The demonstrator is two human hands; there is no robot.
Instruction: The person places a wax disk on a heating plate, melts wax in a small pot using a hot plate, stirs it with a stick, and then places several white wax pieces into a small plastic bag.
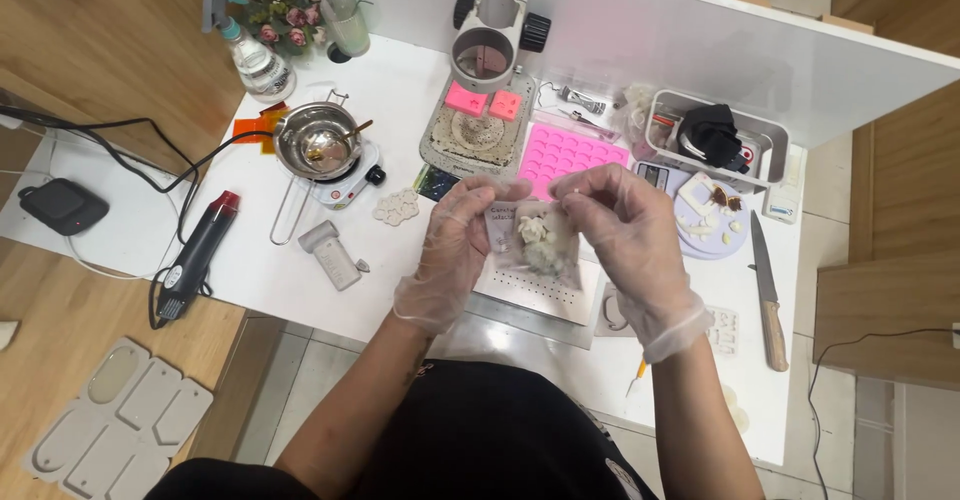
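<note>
Both my hands wear clear gloves and hold a small clear plastic bag (543, 238) with white pieces inside, over the white table (420, 80). My left hand (452, 250) grips the bag's left side and top edge. My right hand (625, 235) pinches the bag's top right edge. Under the bag lies a white perforated plate (530, 288). A pink silicone mold (568, 152) sits just behind my hands.
A microscope (492, 35) with two pink blocks stands at the back. A steel pot on a small hot plate (322, 145), a heat gun (200, 250) and a spray bottle (250, 45) are left. A knife (768, 290), a round plate with pieces (710, 218) and a grey tray (715, 135) are right.
</note>
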